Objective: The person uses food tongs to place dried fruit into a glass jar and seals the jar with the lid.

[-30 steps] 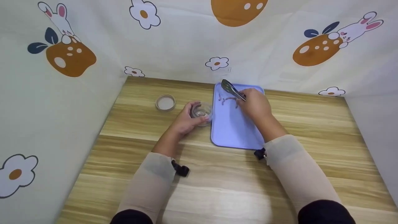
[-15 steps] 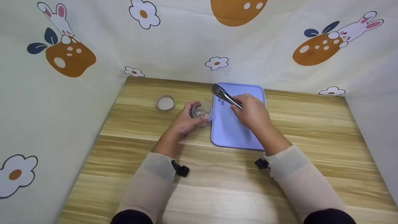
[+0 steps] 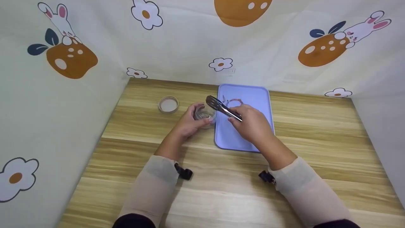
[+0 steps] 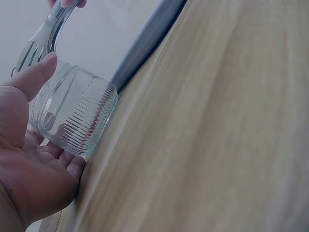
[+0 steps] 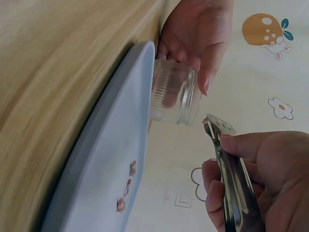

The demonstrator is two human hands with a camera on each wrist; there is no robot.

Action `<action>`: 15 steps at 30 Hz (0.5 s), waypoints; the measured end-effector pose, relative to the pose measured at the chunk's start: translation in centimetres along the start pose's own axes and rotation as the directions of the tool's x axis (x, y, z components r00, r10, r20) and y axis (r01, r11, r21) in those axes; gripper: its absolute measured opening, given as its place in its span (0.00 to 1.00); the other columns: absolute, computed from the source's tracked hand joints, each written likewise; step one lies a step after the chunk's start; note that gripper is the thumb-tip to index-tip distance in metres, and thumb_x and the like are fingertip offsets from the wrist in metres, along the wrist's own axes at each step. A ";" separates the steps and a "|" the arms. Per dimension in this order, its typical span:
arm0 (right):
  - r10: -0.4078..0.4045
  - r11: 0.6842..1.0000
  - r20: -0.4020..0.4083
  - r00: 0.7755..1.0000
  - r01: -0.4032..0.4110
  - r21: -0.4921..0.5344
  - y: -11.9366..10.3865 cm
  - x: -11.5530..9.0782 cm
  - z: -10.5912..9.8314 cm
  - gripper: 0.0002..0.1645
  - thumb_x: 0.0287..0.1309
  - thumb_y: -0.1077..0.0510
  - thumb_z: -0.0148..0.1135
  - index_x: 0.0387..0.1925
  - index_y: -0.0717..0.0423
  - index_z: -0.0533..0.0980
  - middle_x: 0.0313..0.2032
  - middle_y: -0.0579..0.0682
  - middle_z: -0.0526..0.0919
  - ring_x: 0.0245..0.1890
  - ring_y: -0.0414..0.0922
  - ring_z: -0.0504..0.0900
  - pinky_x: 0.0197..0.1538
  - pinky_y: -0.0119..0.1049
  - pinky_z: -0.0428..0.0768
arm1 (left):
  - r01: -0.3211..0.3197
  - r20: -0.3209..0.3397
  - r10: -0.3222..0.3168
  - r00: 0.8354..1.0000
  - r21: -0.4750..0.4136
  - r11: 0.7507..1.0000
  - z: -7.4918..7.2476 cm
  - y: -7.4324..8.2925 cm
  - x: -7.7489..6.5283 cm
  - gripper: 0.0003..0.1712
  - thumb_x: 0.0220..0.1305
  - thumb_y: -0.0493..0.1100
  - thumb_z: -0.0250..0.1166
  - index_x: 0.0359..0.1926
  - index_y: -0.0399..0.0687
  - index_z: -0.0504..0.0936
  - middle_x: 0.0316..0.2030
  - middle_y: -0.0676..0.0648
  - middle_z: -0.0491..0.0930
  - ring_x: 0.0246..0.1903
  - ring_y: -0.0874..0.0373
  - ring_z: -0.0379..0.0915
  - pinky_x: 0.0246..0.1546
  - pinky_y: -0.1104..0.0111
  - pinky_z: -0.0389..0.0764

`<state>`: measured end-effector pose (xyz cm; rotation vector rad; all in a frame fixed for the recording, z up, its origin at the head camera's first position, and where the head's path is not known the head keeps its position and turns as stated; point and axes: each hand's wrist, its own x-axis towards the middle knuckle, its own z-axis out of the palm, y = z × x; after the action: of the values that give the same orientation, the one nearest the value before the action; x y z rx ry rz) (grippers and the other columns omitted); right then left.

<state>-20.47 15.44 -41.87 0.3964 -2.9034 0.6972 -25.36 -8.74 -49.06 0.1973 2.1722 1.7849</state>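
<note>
My left hand (image 3: 186, 124) holds a clear ribbed glass jar (image 3: 206, 114), thumb on one side and fingers round the other. The jar stands upright and uncapped on the table, against the tray's left edge. My right hand (image 3: 253, 123) grips metal tongs (image 3: 224, 109), whose slotted head is above the jar's mouth. In the right wrist view, a small reddish bit shows at the tips of the tongs (image 5: 231, 179). Thin reddish-brown strips (image 5: 120, 204) lie on the blue tray (image 3: 239, 142) near its far end; my right hand partly covers that area in the head view.
A round lid (image 3: 168, 104) lies on the wooden table (image 3: 215, 190) left of the jar. Pale curtain walls (image 3: 177, 47) with printed fruit, rabbits and flowers enclose the back and sides. A black wrist camera (image 3: 184, 172) juts from the left sleeve.
My right hand has brought the tongs from the strips at the tray's far end leftward and nearer, to above the jar. The left hand and jar have stayed put.
</note>
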 end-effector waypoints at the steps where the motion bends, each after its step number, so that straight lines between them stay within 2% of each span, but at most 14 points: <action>1: -0.001 1.000 0.004 1.000 0.001 -0.001 0.0 -0.1 0.0 0.18 0.59 0.47 0.68 0.51 0.45 0.83 0.47 0.47 0.86 0.45 0.47 0.83 0.47 0.48 0.79 | 0.007 0.010 -0.007 1.000 -0.004 1.000 0.0 0.1 0.0 0.52 0.52 0.52 0.77 0.73 0.51 0.58 0.73 0.46 0.62 0.74 0.48 0.53 0.77 0.56 0.48; 3: -0.003 1.000 0.010 1.000 0.003 -0.007 -0.1 -0.2 0.1 0.18 0.59 0.47 0.68 0.50 0.45 0.83 0.47 0.47 0.86 0.44 0.46 0.83 0.46 0.47 0.79 | 0.012 0.013 -0.012 1.000 -0.003 1.000 -0.1 0.2 -0.1 0.52 0.52 0.51 0.77 0.73 0.50 0.58 0.73 0.45 0.61 0.75 0.48 0.52 0.77 0.55 0.48; 5: -0.005 1.000 0.015 1.000 0.005 -0.009 -0.2 -0.4 0.1 0.18 0.59 0.47 0.68 0.50 0.45 0.83 0.46 0.46 0.86 0.43 0.46 0.82 0.45 0.47 0.79 | -0.004 -0.010 0.004 1.000 -0.014 1.000 0.2 -0.7 0.3 0.52 0.50 0.54 0.78 0.72 0.55 0.60 0.73 0.47 0.62 0.74 0.50 0.53 0.77 0.56 0.48; 9: -0.018 1.000 0.017 1.000 0.018 0.003 -0.5 -0.6 0.1 0.18 0.59 0.47 0.69 0.50 0.45 0.83 0.45 0.46 0.86 0.42 0.45 0.82 0.44 0.46 0.79 | -0.040 -0.058 0.039 0.998 -0.009 0.999 0.4 -1.0 0.3 0.49 0.47 0.57 0.79 0.68 0.59 0.65 0.70 0.49 0.66 0.72 0.52 0.57 0.76 0.56 0.51; 15: -0.042 0.999 0.016 0.999 0.042 0.007 -0.7 -0.8 0.1 0.17 0.59 0.47 0.69 0.49 0.43 0.83 0.44 0.44 0.86 0.41 0.45 0.83 0.43 0.46 0.79 | -0.051 -0.095 0.052 0.994 0.012 0.999 0.5 -1.3 0.4 0.48 0.44 0.58 0.80 0.66 0.61 0.67 0.67 0.50 0.69 0.70 0.53 0.59 0.75 0.55 0.53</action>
<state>-19.53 15.00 -41.82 0.4647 -2.8994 0.7000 -25.39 -8.40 -50.43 0.1748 2.2612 1.8472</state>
